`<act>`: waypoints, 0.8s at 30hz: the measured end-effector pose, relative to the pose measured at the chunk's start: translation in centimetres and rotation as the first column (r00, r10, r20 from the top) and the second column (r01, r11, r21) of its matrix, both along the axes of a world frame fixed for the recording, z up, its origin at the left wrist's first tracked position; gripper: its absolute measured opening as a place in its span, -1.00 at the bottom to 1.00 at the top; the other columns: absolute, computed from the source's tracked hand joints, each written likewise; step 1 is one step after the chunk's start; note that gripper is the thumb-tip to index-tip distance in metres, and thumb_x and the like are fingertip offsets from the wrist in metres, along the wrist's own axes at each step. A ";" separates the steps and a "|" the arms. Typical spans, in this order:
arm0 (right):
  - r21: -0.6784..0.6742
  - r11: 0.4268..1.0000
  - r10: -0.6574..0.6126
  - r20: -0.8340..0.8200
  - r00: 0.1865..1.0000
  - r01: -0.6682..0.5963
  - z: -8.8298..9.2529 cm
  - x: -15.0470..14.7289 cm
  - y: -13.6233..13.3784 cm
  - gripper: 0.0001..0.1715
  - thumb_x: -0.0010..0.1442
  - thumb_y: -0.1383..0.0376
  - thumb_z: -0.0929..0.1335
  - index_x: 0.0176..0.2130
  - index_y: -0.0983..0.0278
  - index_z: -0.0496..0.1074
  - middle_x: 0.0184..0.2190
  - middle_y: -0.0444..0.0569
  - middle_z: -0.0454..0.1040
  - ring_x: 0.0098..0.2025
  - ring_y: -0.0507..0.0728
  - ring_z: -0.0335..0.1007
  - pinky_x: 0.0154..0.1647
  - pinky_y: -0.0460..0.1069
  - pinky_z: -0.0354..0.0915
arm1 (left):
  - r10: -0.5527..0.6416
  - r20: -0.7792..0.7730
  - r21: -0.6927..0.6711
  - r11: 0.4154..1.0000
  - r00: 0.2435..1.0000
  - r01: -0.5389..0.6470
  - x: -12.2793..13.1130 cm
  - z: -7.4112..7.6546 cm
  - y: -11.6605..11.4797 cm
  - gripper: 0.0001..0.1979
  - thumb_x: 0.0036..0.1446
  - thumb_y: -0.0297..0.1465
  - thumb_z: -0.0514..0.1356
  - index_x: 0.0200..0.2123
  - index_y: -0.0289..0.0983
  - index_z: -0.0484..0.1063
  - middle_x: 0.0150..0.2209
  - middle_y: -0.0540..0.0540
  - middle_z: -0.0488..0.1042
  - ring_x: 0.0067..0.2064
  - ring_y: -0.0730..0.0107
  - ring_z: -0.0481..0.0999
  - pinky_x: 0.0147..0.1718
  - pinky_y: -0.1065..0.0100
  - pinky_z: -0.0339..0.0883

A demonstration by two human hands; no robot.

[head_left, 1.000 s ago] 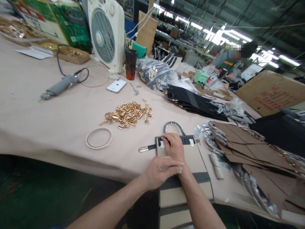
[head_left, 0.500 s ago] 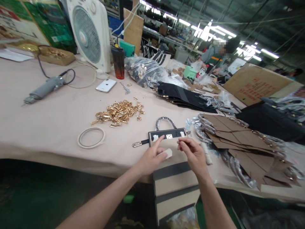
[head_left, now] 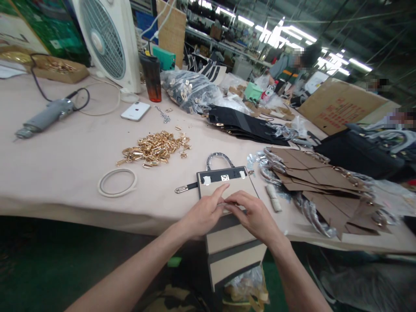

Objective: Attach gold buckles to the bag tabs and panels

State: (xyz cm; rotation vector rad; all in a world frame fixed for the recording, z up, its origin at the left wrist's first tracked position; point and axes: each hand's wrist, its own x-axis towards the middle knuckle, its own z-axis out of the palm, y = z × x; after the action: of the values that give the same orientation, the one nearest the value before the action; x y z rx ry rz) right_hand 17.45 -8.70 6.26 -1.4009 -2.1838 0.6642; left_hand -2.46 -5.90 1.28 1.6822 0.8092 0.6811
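Note:
My left hand [head_left: 205,212] has its index finger stretched forward, while the thumb pinches a small white piece that shows only as a thin edge. Against it, the fingertips of my right hand [head_left: 251,212] are pressed together at the same spot; what lies between them is hidden. Both hands are over a beige and black bag panel [head_left: 242,188], which lies on the table and hangs over its front edge. The panel bears a wrapped handle [head_left: 219,155], white tape patches [head_left: 207,180], a white printed label [head_left: 225,177] and a strap with a metal end [head_left: 182,189].
Left of the panel are a tape roll [head_left: 117,183] and a pile of gold hardware [head_left: 156,147]. A power screwdriver [head_left: 45,118], phone [head_left: 135,111], tumbler [head_left: 152,78] and fan [head_left: 107,43] stand or lie farther back. Brown panels [head_left: 302,169] are stacked at right; a person [head_left: 286,67] is behind.
My right hand has moved left and down to meet my left hand. The white piece has turned nearly edge-on. The view has shifted slightly.

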 end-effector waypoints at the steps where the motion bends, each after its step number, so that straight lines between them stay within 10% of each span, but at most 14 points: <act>1: -0.007 1.000 -0.013 -0.006 1.000 0.013 -0.1 0.0 -0.1 -0.88 0.40 0.34 0.38 -0.12 0.13 0.54 -0.17 -0.09 0.57 -0.11 0.14 0.52 -0.07 0.03 0.38 | -0.009 -0.023 0.008 1.000 1.000 0.009 -0.1 0.1 -0.1 -0.34 0.38 -0.39 0.03 0.49 -0.18 -0.01 -0.11 -0.09 0.61 -0.08 0.20 0.56 -0.02 0.21 0.36; 11: -0.064 0.996 -0.063 -0.028 0.998 0.061 0.3 0.7 -1.3 -0.92 0.41 0.33 0.37 -0.18 0.15 0.46 -0.23 -0.10 0.50 -0.17 0.13 0.46 -0.12 0.01 0.31 | -0.027 0.104 0.052 0.998 0.994 0.022 -0.4 1.0 -0.1 -0.78 0.36 -0.38 0.18 -0.03 -0.22 0.61 -0.02 -0.07 0.64 0.03 0.27 0.58 0.07 0.34 0.34; 24: -0.083 0.994 -0.074 -0.042 0.996 0.071 0.4 1.0 -1.7 -0.91 0.43 0.33 0.33 -0.17 0.17 0.44 -0.24 -0.09 0.47 -0.19 0.13 0.43 -0.14 0.01 0.29 | 0.003 0.089 0.030 1.000 0.996 -0.006 0.2 1.3 -0.3 -0.79 0.36 -0.39 0.19 -0.11 -0.20 0.67 -0.17 0.01 0.69 -0.12 0.34 0.62 -0.09 0.41 0.34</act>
State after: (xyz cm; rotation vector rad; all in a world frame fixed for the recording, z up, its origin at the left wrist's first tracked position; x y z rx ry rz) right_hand 18.48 -10.35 6.64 -1.4837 -2.0817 0.7583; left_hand -2.27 -6.24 2.59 1.6655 0.7427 0.7694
